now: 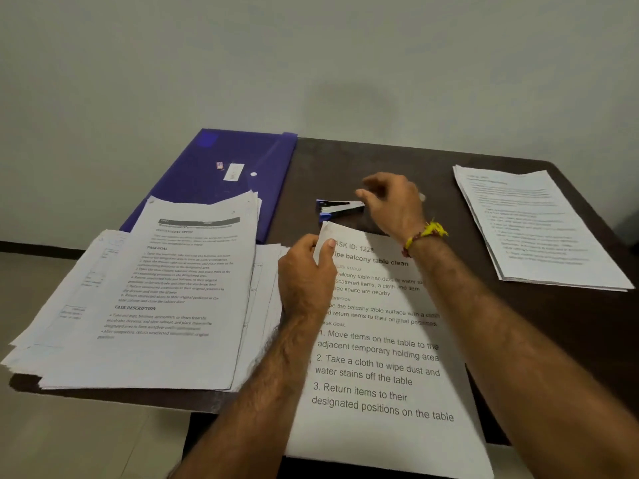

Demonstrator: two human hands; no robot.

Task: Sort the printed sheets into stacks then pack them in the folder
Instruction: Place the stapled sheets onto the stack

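Note:
A printed sheet with large text [377, 371] lies in front of me, its near end hanging over the table edge. My left hand [306, 276] pinches its top left corner. My right hand [390, 202] is at the back end of a blue and silver stapler [337, 207] lying just beyond that sheet, with fingers curled around it. A loose, fanned pile of printed sheets [155, 299] covers the table's left side. A neater stack of sheets [534, 226] lies at the right. The purple folder [221, 171] lies shut at the back left, partly under the pile.
The dark brown table [380, 160] stands against a pale wall. The left pile overhangs the table's front left edge. A yellow and red thread band is on my right wrist [425, 235]. Pale floor shows at the lower left.

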